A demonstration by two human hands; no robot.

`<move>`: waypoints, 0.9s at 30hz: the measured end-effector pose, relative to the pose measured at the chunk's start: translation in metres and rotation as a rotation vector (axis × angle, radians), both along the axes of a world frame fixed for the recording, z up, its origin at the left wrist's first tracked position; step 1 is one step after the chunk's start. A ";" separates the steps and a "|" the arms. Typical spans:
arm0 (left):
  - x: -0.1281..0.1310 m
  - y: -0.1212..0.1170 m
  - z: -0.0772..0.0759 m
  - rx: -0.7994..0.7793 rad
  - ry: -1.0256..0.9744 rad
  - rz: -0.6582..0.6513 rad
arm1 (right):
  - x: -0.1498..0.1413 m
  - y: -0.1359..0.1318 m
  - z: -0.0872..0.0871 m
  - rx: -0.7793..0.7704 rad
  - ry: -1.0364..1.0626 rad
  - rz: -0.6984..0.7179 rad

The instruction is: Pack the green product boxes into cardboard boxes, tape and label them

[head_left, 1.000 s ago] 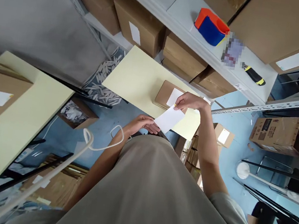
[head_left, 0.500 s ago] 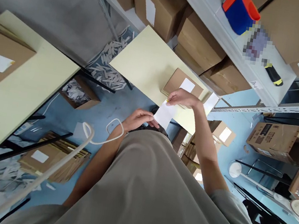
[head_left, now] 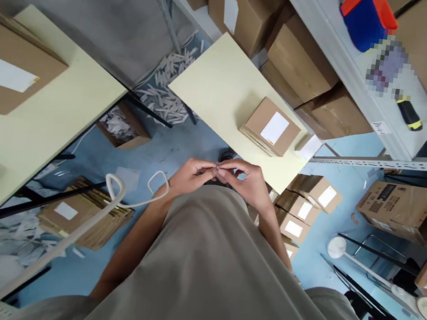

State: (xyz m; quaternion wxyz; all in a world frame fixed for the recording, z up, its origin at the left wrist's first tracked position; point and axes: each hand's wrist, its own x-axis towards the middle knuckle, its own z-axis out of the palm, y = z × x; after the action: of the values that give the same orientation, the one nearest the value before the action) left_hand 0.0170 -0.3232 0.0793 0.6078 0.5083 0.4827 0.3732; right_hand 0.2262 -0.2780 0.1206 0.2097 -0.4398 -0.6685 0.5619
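Observation:
My left hand [head_left: 191, 174] and my right hand [head_left: 248, 182] meet fingertip to fingertip just above my grey shirt. Both are pinched closed around something too small to make out. Beyond them a small cardboard box [head_left: 270, 127] with a white label on top lies on the pale yellow table [head_left: 216, 83], apart from both hands. A white slip of paper [head_left: 309, 146] lies at the table's right edge beside the box.
Metal shelving [head_left: 343, 51] holds large cartons, a red and blue tape dispenser [head_left: 366, 17] and a black-handled tool [head_left: 408, 113]. A second yellow table [head_left: 39, 125] at left carries a labelled carton [head_left: 11, 76]. Small boxes [head_left: 305, 210], paper scraps and a white cord [head_left: 113, 193] are below.
The white sheet my right hand held up by the box is no longer in view. My right hand has come down from the box to meet my left hand at my waist.

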 end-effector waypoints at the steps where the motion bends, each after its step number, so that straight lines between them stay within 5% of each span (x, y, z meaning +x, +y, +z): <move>1: -0.001 0.000 0.002 0.009 0.004 -0.008 | -0.001 -0.002 0.001 -0.012 -0.004 -0.023; 9: -0.001 0.001 0.021 0.091 0.084 -0.035 | 0.001 0.005 0.010 -0.131 0.021 -0.085; 14: 0.006 0.008 0.019 0.032 0.072 -0.014 | 0.004 0.009 0.009 -0.174 -0.029 -0.107; 18: 0.003 0.017 -0.002 -0.038 0.096 0.066 | 0.015 0.018 -0.006 -0.180 -0.035 -0.223; 27: -0.031 0.054 -0.076 -0.260 0.118 0.459 | 0.069 0.042 -0.024 -0.166 0.008 -0.667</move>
State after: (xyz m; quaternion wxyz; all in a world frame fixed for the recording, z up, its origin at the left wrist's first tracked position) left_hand -0.0136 -0.2694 0.0031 0.5384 0.3243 0.6637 0.4056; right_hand 0.2954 -0.2360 0.0965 0.3479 -0.6474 -0.4391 0.5167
